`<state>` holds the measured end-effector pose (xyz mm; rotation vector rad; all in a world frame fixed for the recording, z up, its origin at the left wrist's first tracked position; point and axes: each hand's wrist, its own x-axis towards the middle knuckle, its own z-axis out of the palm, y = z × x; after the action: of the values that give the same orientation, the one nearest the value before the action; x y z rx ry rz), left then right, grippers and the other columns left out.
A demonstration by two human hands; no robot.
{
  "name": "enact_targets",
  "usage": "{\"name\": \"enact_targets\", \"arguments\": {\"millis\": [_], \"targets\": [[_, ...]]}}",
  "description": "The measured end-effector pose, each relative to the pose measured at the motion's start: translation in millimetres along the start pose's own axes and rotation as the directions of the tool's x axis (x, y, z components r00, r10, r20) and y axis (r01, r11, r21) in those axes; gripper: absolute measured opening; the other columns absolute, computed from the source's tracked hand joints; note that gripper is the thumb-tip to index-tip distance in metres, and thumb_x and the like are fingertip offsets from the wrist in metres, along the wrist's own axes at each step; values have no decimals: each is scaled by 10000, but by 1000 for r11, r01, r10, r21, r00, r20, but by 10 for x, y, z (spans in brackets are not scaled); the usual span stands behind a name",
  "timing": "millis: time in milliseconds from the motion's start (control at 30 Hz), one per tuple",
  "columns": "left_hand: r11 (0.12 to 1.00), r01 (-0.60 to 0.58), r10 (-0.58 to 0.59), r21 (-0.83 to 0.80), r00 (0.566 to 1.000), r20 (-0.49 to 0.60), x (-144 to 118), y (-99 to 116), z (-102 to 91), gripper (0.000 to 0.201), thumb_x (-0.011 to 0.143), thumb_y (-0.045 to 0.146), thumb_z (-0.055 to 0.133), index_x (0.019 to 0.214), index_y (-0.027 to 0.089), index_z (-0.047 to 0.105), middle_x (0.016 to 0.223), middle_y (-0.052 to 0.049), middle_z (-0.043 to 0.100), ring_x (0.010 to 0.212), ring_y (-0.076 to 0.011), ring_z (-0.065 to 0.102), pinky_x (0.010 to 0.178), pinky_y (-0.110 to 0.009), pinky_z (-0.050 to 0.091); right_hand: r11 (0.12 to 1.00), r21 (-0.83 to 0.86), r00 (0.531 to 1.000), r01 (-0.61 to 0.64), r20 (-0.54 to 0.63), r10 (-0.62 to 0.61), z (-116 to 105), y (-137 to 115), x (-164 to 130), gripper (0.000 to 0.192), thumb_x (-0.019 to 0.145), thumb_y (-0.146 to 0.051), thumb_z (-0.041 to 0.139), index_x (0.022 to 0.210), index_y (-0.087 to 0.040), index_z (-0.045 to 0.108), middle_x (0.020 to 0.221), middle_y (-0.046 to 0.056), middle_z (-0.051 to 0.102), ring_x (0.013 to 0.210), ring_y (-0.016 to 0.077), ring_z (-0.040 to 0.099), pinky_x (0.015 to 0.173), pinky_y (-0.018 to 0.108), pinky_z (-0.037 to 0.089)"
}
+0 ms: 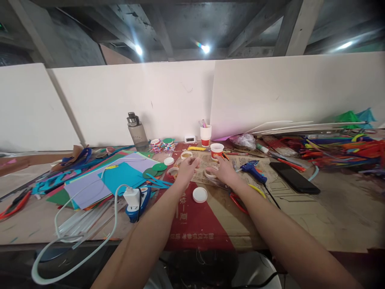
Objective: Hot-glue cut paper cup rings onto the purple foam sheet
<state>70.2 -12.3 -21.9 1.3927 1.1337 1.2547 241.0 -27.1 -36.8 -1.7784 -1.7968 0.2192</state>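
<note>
My left hand (pixel 187 171) is raised over the cardboard with its thumb and fingertips pressed together. Whatever they may hold is too small to make out. To its right, my right hand (pixel 225 171) reaches over a white ring like a tape roll (pixel 208 175), thumb and forefinger apart. I cannot tell if it touches the ring. Just beyond its fingertips stands a red and white paper cup (pixel 217 150). A round white lid (pixel 200 194) lies between my forearms. Other short rings, one of them an open round (pixel 186 155), sit beside my left hand.
A blue glue gun (pixel 254 171), red-handled scissors (pixel 238 202) and a black phone (pixel 294 178) lie to the right. Coloured sheets (pixel 120 178), a power strip (pixel 138 204) with a white cable, and a water bottle (pixel 137 132) are at left. Pipe cleaners (pixel 343 150) are heaped far right.
</note>
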Motion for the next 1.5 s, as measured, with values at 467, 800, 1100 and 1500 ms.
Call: {"name": "enact_targets", "arguments": {"millis": [467,800,1100,1500], "targets": [[995,59,-69,85,991,113,-46,-11,11,237,770,387,649,822,156,640,802,-45,671,685,-143,622,541,-218,434,999,32,998,11,58,-12,-36,78,16,430,801,-244,669,1214,-135,612,1110,155,675,1072,271,617,936,384,446],[994,43,-44,98,999,2,5,-50,9,253,754,361,676,914,166,662,976,-89,691,807,-187,642,645,-273,491,989,146,1000,7,11,-8,-6,46,39,386,866,-270,583,1236,-159,597,1016,102,696,894,201,662,834,329,489],[998,-56,60,25,966,-250,35,72,-95,238,805,352,581,957,172,619,1006,-66,662,838,-148,596,705,-250,452,970,218,994,111,-20,-110,-105,-34,2,265,866,-218,565,1104,-137,650,1044,112,677,821,167,633,800,329,491],[996,-34,11,-80,961,-275,33,100,-88,212,757,371,626,832,173,607,747,8,575,628,-99,498,602,-231,392,796,223,703,563,377,-603,-303,-454,-529,458,674,-368,819,1100,-248,702,1065,75,652,984,247,607,844,340,485]]}}
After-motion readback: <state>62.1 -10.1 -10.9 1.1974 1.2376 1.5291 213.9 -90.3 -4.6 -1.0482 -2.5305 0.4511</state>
